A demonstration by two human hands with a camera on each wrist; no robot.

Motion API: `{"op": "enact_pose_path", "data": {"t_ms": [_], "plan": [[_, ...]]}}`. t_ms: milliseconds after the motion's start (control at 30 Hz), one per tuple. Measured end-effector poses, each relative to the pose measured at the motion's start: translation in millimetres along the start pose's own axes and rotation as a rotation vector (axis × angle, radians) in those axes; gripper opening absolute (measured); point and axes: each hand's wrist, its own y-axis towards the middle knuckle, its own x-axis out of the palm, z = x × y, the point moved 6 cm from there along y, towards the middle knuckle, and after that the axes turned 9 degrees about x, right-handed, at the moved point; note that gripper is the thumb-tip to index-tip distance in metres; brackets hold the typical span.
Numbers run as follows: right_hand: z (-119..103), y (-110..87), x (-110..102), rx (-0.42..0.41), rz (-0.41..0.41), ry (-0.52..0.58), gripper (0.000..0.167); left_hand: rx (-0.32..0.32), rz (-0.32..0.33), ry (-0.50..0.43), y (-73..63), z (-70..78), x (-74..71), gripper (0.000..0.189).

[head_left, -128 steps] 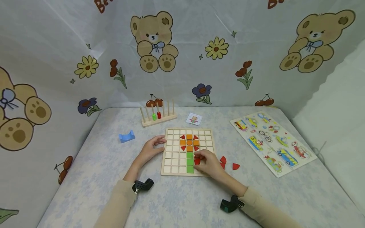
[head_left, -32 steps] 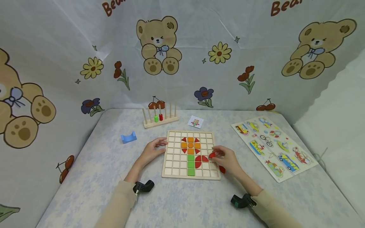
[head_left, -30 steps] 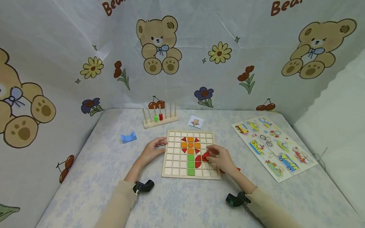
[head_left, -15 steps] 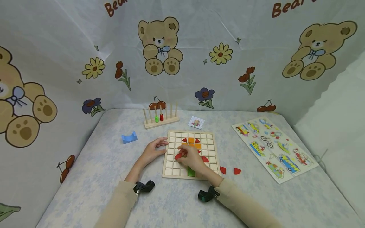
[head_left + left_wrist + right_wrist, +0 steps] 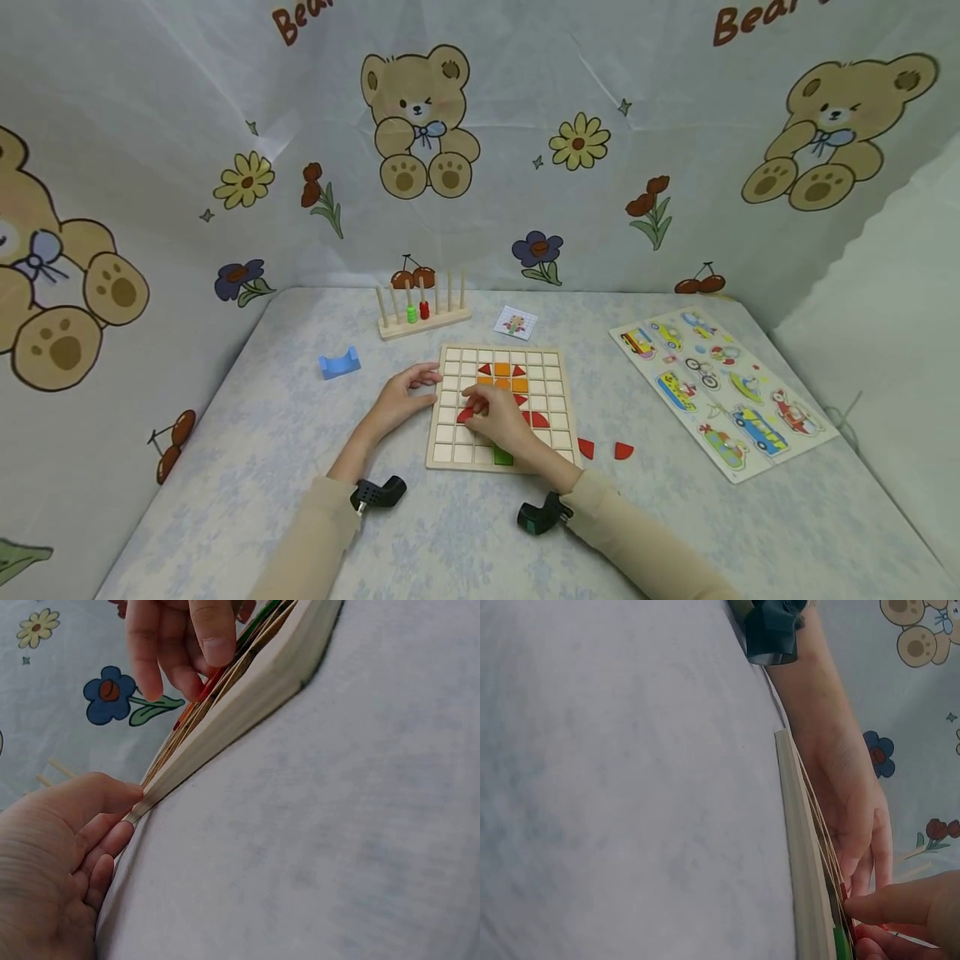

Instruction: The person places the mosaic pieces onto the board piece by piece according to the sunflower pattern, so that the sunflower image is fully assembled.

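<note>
A square wooden grid board point(image 5: 459, 454) lies on the table, with orange, green and red pieces set in its cells. My left hand point(image 5: 397, 397) rests against the board's left edge, thumb and fingertips touching the frame. Over the left half of the board, my right hand point(image 5: 498, 421) pinches a red quarter-circle piece point(image 5: 465, 414) down at a cell, and hides part of the pattern. A red piece point(image 5: 539, 420) sits in a cell to its right. In the right wrist view, fingertips meet a thin red edge close over the grid.
Two loose red quarter-circles, one point(image 5: 587, 448) by the board and one point(image 5: 623, 451) further off, lie to the right. Behind stand a peg rack point(image 5: 423, 322) with beads and a small pattern card point(image 5: 515, 322). A blue curved block point(image 5: 340, 363) and a vehicle puzzle board point(image 5: 723, 392) flank the board.
My right hand set red quarter-circles right of the green column, took another from the right side, carried it left across the board and lowered it to a cell. My left hand stayed.
</note>
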Motion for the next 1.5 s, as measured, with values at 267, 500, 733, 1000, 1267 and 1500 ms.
{"op": "enact_pose_path", "data": {"t_ms": [267, 500, 733, 1000, 1267, 1500], "plan": [[3, -3.3, -3, 0.030, 0.002, 0.020, 0.036, 0.003, 0.001, -0.009, -0.1, 2.0, 1.9, 0.051], [4, -18.3, -30, 0.007, 0.027, 0.055, 0.030, -0.005, 0.001, -0.008, 1.2, 2.1, 3.4, 0.052], [28, -48.2, -81, 0.038, 0.165, 0.016, 0.027, -0.015, -0.003, 0.004, 1.3, 1.5, 3.4, 0.052], [65, -96.7, -133, 0.209, 0.340, -0.116, 0.031, -0.012, -0.006, 0.009, -0.5, -0.7, 0.4, 0.052], [97, -133.1, -146, 0.352, 0.399, -0.230, 0.039, -0.023, -0.004, 0.017, -2.0, 0.7, -0.2, 0.052], [107, -130.1, -145, 0.274, 0.400, -0.145, 0.038, -0.015, -0.003, 0.015, -2.0, 2.3, 1.3, 0.052]]}}
